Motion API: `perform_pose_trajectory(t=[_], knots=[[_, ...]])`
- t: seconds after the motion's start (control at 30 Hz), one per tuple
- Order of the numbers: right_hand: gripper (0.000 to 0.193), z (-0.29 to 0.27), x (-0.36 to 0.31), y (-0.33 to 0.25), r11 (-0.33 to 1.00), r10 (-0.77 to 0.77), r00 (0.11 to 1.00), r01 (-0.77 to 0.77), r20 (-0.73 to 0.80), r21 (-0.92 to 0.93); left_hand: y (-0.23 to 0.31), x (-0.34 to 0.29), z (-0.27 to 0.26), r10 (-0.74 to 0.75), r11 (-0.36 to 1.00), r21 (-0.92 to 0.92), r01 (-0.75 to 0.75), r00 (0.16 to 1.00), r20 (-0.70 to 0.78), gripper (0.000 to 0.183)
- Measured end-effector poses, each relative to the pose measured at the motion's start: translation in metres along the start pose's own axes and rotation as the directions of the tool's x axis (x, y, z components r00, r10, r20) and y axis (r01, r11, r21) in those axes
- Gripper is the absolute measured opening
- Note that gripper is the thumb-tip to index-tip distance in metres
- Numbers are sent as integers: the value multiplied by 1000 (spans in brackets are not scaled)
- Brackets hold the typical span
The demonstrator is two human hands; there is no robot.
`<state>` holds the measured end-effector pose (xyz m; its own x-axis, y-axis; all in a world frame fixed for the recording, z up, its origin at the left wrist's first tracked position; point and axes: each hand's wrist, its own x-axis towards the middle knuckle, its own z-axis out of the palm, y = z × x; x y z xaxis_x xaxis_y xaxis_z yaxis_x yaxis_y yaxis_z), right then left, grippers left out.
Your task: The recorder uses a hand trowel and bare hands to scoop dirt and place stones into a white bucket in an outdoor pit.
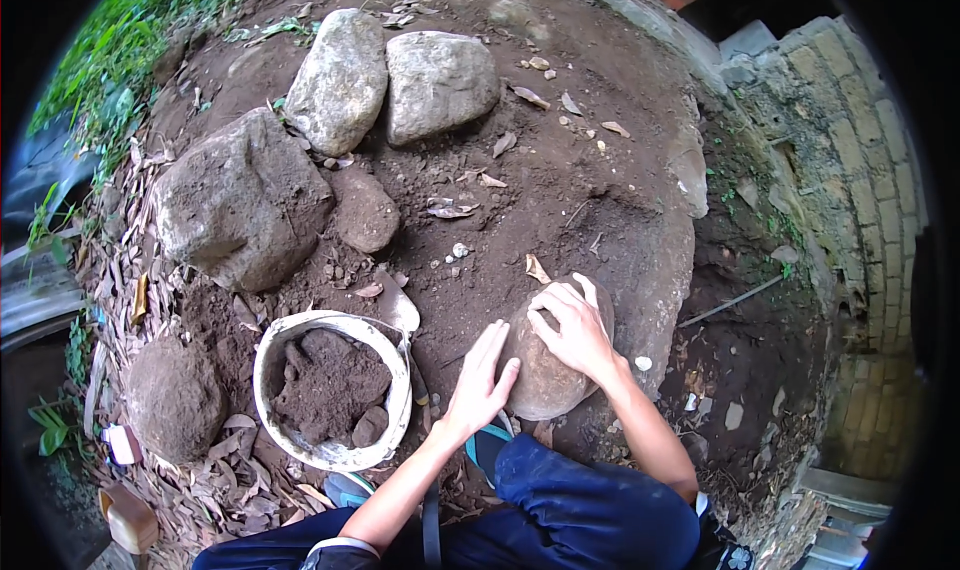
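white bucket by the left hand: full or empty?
Mostly full. The bucket stands upright, with dark soil and a few clods reaching close to its rim. How deep it is cannot be told.
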<state>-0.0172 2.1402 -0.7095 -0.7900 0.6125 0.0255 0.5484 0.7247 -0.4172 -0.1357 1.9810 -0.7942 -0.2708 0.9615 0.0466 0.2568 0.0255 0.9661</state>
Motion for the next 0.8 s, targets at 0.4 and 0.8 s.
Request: perform_pose_trajectory(t=[0.4, 0.8], knots=[[27, 8, 50, -23, 935, -346, 936, 349, 57, -56, 45, 11, -137, 196, 865, 501, -26, 937, -290, 45], [64, 125, 66, -99, 998, 58, 996, -59, 71, 6, 0, -13, -235, 105, 615, 785, 72, 979, -173, 28]])
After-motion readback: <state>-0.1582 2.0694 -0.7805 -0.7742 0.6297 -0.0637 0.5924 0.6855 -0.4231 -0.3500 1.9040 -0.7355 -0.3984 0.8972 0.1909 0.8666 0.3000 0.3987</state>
